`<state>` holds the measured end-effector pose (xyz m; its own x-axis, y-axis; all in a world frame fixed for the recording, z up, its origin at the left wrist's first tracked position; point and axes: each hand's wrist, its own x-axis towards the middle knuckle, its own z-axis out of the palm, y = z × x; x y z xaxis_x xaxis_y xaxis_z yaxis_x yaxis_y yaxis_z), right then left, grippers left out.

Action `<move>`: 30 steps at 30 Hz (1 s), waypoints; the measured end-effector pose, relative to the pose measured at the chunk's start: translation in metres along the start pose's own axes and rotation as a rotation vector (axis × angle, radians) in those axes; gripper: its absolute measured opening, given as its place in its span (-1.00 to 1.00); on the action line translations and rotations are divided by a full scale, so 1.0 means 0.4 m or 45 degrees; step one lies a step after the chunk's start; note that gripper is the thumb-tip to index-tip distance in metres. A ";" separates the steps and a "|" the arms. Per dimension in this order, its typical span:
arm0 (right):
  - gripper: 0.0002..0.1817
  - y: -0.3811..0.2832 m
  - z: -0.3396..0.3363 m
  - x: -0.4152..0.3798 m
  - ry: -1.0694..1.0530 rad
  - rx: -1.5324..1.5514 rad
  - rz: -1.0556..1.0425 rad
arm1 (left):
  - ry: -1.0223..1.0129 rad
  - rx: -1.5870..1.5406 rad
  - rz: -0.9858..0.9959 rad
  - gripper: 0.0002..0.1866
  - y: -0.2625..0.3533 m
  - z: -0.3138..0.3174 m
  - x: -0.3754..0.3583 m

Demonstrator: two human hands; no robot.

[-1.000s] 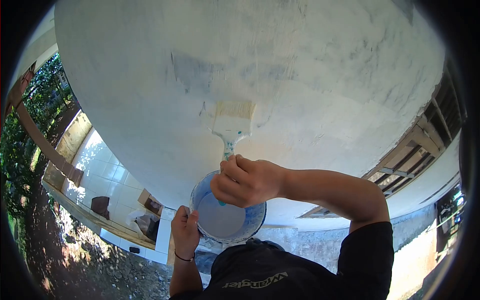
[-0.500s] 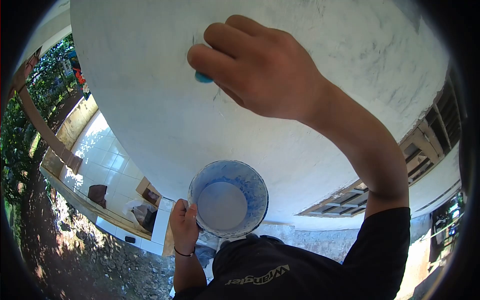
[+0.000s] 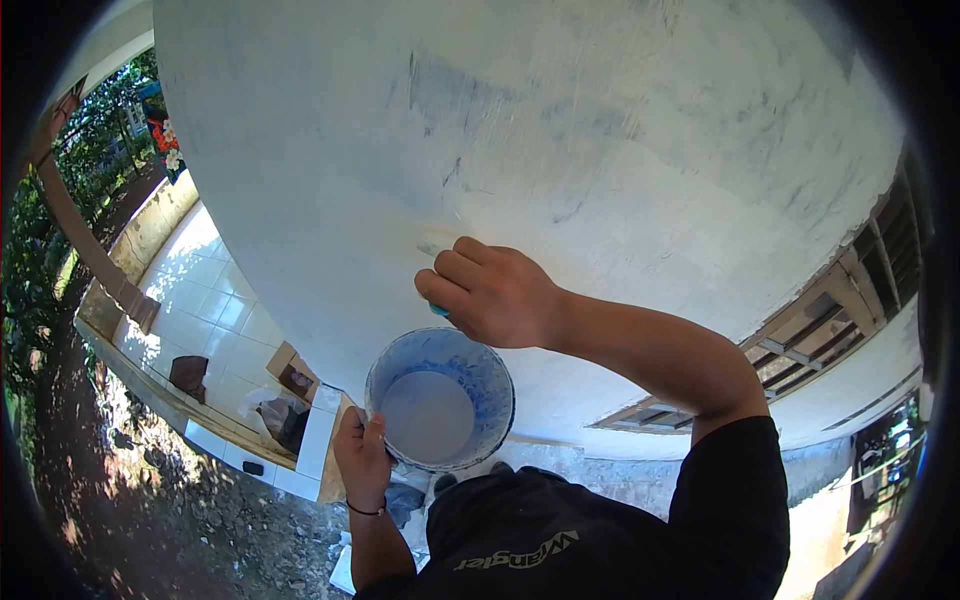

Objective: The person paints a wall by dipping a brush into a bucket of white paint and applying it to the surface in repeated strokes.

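Observation:
My left hand (image 3: 362, 455) grips the rim of a paint bucket (image 3: 495, 385) on its left side. Blue and white smears coat the bucket's inner wall, and whitish paint (image 3: 428, 415) fills its lower part. Just above the bucket's far rim, my right hand (image 3: 500, 295) is closed around a teal-handled tool (image 3: 438, 309). Most of this tool is hidden by the fingers; a pale flat patch shows beyond the knuckles, close to the wall. In front of me stands the wall (image 3: 330, 200), whitish with grey streaks and dark scratches.
A wooden window frame (image 3: 800, 350) is set in the wall at right. To the left lie a white tiled floor (image 3: 215, 300), a cardboard box (image 3: 290, 368) and a plastic bag (image 3: 265, 412). Rough ground (image 3: 220, 535) spreads below a tiled ledge (image 3: 235, 455).
My right hand has come down from high on the wall to just above the bucket, still holding the teal-handled tool. The bucket and left hand have shifted slightly left in view.

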<state>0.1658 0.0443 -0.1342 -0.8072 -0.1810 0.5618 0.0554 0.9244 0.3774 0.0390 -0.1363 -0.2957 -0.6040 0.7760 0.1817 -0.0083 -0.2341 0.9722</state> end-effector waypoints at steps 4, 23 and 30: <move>-0.72 0.100 -0.092 0.101 0.092 -0.127 0.059 | -0.024 -0.095 -0.176 -0.76 0.008 0.011 -0.007; -0.77 -0.081 0.107 -0.177 0.069 -0.028 -0.007 | -0.008 0.068 -0.046 -0.74 -0.065 -0.034 -0.034; -0.75 0.056 -0.182 -0.141 -0.005 -0.083 0.279 | -0.140 0.079 -0.203 -0.73 0.007 0.027 -0.025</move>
<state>0.2554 0.0508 -0.1037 -0.7743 0.0230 0.6324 0.2672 0.9178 0.2938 0.0537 -0.1383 -0.2932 -0.5085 0.8602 0.0368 -0.0459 -0.0698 0.9965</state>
